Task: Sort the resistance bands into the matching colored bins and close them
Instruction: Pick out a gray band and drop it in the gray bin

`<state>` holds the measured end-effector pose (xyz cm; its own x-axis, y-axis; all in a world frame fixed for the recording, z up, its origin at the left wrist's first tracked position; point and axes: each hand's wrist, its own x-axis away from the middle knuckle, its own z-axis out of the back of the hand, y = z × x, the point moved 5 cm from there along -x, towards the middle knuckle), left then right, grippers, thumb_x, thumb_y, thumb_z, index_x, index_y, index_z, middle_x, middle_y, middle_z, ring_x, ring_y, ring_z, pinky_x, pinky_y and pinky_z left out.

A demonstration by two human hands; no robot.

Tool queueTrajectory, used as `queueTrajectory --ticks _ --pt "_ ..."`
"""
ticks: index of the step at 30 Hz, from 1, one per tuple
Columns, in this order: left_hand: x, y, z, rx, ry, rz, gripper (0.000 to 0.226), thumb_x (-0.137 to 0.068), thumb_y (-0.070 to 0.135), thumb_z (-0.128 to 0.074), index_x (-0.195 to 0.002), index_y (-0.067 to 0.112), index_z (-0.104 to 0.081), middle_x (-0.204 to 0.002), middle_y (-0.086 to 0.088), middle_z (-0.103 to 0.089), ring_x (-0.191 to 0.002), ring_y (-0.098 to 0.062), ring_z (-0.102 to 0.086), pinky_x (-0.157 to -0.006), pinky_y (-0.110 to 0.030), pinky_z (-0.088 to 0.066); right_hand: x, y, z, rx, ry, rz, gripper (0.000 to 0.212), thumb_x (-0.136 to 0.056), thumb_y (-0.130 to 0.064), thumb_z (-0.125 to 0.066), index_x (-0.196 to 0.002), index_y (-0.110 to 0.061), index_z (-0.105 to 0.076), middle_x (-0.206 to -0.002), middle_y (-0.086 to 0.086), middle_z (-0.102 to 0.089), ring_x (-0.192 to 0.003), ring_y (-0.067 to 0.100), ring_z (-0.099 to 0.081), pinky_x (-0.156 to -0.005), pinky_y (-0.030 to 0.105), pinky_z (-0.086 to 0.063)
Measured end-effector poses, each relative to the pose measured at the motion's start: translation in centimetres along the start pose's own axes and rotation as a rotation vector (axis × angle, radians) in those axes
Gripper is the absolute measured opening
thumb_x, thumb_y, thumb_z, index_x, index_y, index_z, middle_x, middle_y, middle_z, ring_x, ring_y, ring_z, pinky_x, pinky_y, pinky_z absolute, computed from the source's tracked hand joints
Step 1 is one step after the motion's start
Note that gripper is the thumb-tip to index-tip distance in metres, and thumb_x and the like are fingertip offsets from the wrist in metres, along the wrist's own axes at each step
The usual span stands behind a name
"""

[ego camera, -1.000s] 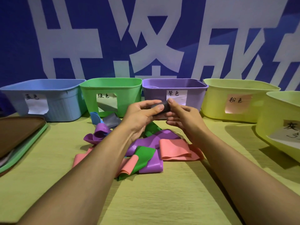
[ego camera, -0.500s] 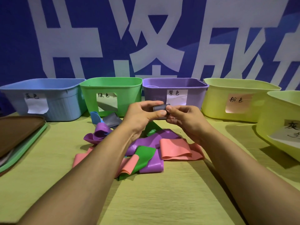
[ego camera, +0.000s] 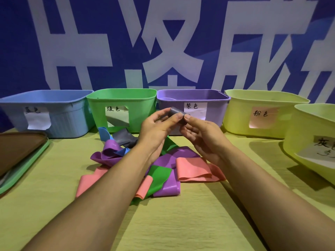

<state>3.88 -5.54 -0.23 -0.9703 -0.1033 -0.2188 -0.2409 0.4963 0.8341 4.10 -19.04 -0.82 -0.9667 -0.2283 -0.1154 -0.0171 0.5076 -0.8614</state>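
Blue backdrop with huge white characters [ego camera: 163, 42] is filling the far wall, and a yellow-green tabletop [ego camera: 172, 223] is stretching toward me. Along the far edge five open plastic bins are standing in a row: a pale blue bin [ego camera: 59, 120] at far left, a green bin [ego camera: 137, 113], a purple bin [ego camera: 213, 109], a yellow bin with a pink paper label [ego camera: 241, 115], and at the right edge a second yellow bin with a grey-character label [ego camera: 297, 138].

I am holding a small rolled dark grey rubber resistance band [ego camera: 176, 114] up in front of the purple bin. My left hand [ego camera: 155, 129] is pinching its left end, thumb and curled fingers closing round the roll. My right hand [ego camera: 201, 134] is pinching the right end with thumb and forefinger pressed together, the other fingers loosely curled beneath.

Below my wrists a loose pile of flat bands is lying on the table: purple bands [ego camera: 108, 153], salmon-pink bands [ego camera: 194, 169], a green band [ego camera: 159, 176], a blue band [ego camera: 104, 134] and another grey band [ego camera: 125, 139] near the green bin.

At near left, stacked bin lids, brown over green [ego camera: 21, 160], are resting on the table.
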Motion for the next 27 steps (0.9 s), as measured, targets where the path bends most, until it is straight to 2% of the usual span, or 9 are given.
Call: queueTrajectory --ticks 5,9,13,17,20,22,24,25,27 --pt "-0.1 -0.3 0.4 -0.052 0.006 0.036 0.041 -0.085 -0.005 -0.073 -0.125 -0.003 -0.064 -0.111 -0.017 -0.074 -0.094 -0.019 -0.072 -0.08 -0.021 -0.06 0.2 0.4 0.2 0.044 0.007 -0.064 0.017 -0.096 -0.011 -0.065 -0.109 0.001 -0.068 -0.092 0.013 -0.072 -0.08 0.015 -0.074 -0.086 0.026 -0.061" --pt "-0.1 -0.1 0.4 -0.088 -0.095 0.079 0.041 -0.092 -0.003 -0.065 -0.132 0.0 -0.062 -0.109 -0.009 -0.074 -0.085 -0.009 -0.072 -0.078 -0.018 -0.058 0.5 0.0 0.7 -0.018 0.007 -0.118 0.031 -0.101 -0.034 -0.06 -0.105 -0.004 -0.069 -0.086 0.014 -0.073 -0.077 0.018 -0.073 -0.086 0.03 -0.062" --pt "0.3 -0.2 -0.1 -0.099 -0.23 0.106 0.036 -0.096 -0.002 -0.058 -0.131 0.007 -0.062 -0.104 -0.002 -0.076 -0.087 -0.007 -0.072 -0.075 -0.019 -0.057 0.9 -0.1 0.6 -0.061 -0.01 -0.175 0.03 -0.094 -0.026 -0.067 -0.115 -0.004 -0.068 -0.094 0.018 -0.075 -0.081 0.022 -0.075 -0.07 0.024 -0.062" --pt "0.5 -0.2 -0.4 -0.1 -0.308 0.109 0.042 -0.097 -0.003 -0.057 -0.135 0.013 -0.06 -0.121 -0.001 -0.073 -0.106 -0.008 -0.069 -0.09 -0.022 -0.055 0.8 0.2 0.9 -0.145 -0.034 -0.244 0.035 -0.083 -0.022 -0.072 -0.114 -0.005 -0.072 -0.107 0.02 -0.074 -0.1 0.026 -0.073 -0.087 0.031 -0.062" --pt "0.6 -0.3 -0.6 -0.101 -0.308 0.102 0.044 -0.097 -0.003 -0.057 -0.138 0.013 -0.058 -0.128 -0.003 -0.07 -0.109 -0.009 -0.068 -0.092 -0.024 -0.055 0.7 0.5 1.0 -0.166 -0.056 -0.27 0.032 -0.087 -0.023 -0.069 -0.115 -0.007 -0.072 -0.095 0.014 -0.077 -0.092 0.021 -0.076 -0.088 0.029 -0.061" --pt "0.5 -0.4 -0.6 -0.095 -0.292 0.102 0.043 -0.097 -0.003 -0.058 -0.137 0.013 -0.059 -0.125 -0.002 -0.071 -0.105 -0.006 -0.07 -0.083 -0.021 -0.059 0.4 0.7 1.1 -0.2 -0.067 -0.273 0.025 -0.088 -0.024 -0.072 -0.107 -0.008 -0.074 -0.08 0.011 -0.067 -0.081 0.014 -0.071 -0.084 0.028 -0.062" --pt "0.4 -0.5 -0.3 -0.108 -0.263 0.1 0.042 -0.095 -0.002 -0.061 -0.135 0.014 -0.061 -0.121 0.0 -0.071 -0.102 -0.006 -0.071 -0.084 -0.022 -0.06 0.0 0.9 1.1 -0.252 -0.109 -0.258 0.032 -0.07 -0.021 -0.092 -0.096 -0.007 -0.08 -0.08 0.01 -0.046 -0.082 0.014 -0.057 -0.078 0.029 -0.063" --pt "0.3 -0.5 -0.2 -0.125 -0.246 0.098 0.042 -0.095 -0.001 -0.062 -0.134 0.016 -0.062 -0.12 0.001 -0.071 -0.103 -0.007 -0.071 -0.086 -0.024 -0.06 -0.1 0.8 1.1 -0.261 -0.13 -0.246 0.039 -0.061 -0.02 -0.097 -0.093 -0.006 -0.08 -0.078 0.01 -0.042 -0.081 0.015 -0.051 -0.081 0.031 -0.063" --pt "0.2 -0.6 0.2 -0.154 -0.216 0.095 0.04 -0.094 0.001 -0.065 -0.131 0.019 -0.064 -0.121 0.001 -0.07 -0.106 -0.008 -0.069 -0.088 -0.026 -0.058 0.0 0.8 1.0 -0.236 -0.149 -0.226 0.032 -0.068 -0.021 -0.092 -0.093 -0.004 -0.08 -0.081 0.012 -0.054 -0.085 0.017 -0.056 -0.092 0.032 -0.059"
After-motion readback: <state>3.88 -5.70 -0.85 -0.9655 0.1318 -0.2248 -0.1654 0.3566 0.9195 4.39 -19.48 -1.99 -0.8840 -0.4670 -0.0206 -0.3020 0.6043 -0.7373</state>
